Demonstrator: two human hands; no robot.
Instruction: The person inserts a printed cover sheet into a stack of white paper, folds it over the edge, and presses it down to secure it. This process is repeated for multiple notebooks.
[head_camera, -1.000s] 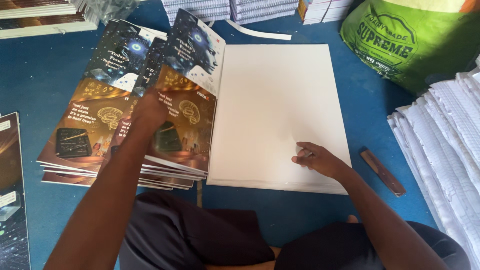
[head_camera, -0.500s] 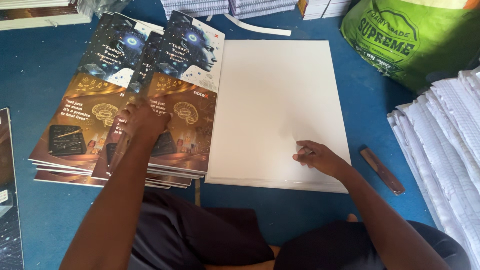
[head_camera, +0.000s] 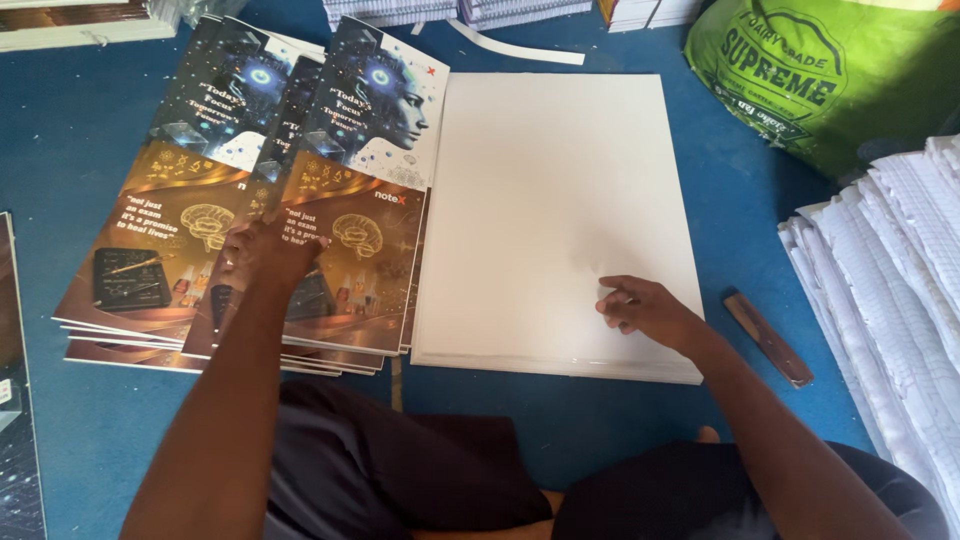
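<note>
Left hand (head_camera: 262, 252): laid palm-down, fingers spread flat, on the top printed cover (head_camera: 345, 215) of a fanned stack of printed covers (head_camera: 150, 260) lying on the blue floor (head_camera: 90, 430). Right hand (head_camera: 645, 312): fingers curled, tips pinched at the lower right of the top sheet of a white sheet stack (head_camera: 555, 200), just beside the covers. Nearby: brown wooden stick (head_camera: 768, 340), ruled paper pile (head_camera: 890, 280), green sack (head_camera: 820, 75).
</note>
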